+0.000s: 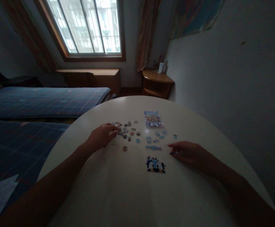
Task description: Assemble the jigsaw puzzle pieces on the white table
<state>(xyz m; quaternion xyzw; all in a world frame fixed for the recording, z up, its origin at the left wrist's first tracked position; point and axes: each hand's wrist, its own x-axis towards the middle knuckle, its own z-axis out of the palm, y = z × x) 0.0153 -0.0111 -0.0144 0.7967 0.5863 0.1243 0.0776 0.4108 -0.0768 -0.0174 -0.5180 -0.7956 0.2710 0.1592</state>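
Note:
My left hand point(102, 135) rests on the round white table point(132, 195), its fingertips touching the left edge of a scatter of loose puzzle pieces point(128, 130). My right hand point(188, 153) lies to the right, fingers curled with a small dark piece pinched at the fingertips. A joined blue and white puzzle section point(155, 165) sits between the hands, nearer me. A short row of joined blue pieces point(153, 147) lies just above it. A small colourful reference picture point(153, 119) lies farther back.
A bed with a dark plaid cover point(40, 101) runs along the left of the table. A wooden corner shelf point(156, 82) and a low wooden cabinet point(92, 77) stand under the window. A white wall closes the right side.

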